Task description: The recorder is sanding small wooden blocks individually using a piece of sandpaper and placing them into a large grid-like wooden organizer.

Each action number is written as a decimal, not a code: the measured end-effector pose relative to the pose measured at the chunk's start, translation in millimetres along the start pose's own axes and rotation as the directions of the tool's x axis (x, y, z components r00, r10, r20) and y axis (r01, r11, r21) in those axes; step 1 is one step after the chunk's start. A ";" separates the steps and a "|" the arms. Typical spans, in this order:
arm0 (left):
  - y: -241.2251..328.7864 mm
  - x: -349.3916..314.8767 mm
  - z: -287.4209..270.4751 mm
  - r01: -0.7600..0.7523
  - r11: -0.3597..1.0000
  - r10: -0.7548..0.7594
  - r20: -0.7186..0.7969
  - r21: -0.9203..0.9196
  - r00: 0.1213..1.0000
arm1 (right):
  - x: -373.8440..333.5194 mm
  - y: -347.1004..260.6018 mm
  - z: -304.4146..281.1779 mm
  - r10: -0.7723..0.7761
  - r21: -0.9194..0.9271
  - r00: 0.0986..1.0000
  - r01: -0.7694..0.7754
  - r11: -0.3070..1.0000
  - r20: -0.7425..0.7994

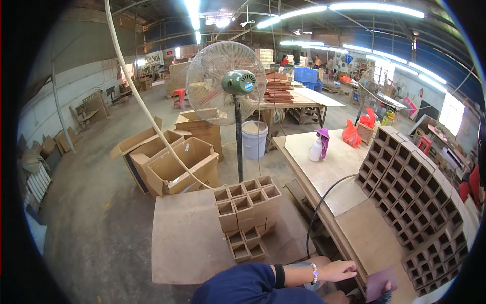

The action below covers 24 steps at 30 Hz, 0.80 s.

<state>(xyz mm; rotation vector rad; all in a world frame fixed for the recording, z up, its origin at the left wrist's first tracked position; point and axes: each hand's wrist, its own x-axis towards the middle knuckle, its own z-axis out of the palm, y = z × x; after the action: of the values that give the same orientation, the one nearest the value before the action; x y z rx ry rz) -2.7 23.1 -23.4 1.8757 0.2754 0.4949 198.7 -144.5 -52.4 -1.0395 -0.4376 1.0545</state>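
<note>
Purplish panel (376,283) pinched in right hand (388,290), left hand (340,271) loosely curled, seemingly empty: likely panel-handling step, next calling for steady grip.

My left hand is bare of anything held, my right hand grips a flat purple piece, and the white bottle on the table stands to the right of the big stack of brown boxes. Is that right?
Not quite: in the head view, the white bottle stands to the left of the big stack of brown boxes. Your left hand and right hand are as you said.
</note>
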 end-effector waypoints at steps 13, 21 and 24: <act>-148.9 -48.4 11.1 0.115 0.588 -0.261 0.053 0.800 0.964 | 35.4 -20.8 -84.4 -0.572 -0.683 0.820 0.413 0.602 -0.008; -165.1 -48.0 21.7 0.127 0.537 -0.385 0.108 0.834 0.917 | 37.2 -17.8 -101.2 -0.608 -0.695 0.793 0.424 0.581 -0.024; -144.6 -47.3 17.4 0.149 0.488 -0.448 0.100 0.860 0.888 | 37.6 -13.9 -100.3 -0.618 -0.669 0.782 0.420 0.613 -0.075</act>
<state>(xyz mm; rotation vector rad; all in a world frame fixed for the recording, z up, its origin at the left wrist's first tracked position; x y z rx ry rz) -29.5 39.5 -173.3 2.7311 0.7196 -0.2902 296.5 -162.0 -94.8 -1.5101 -0.8196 0.1724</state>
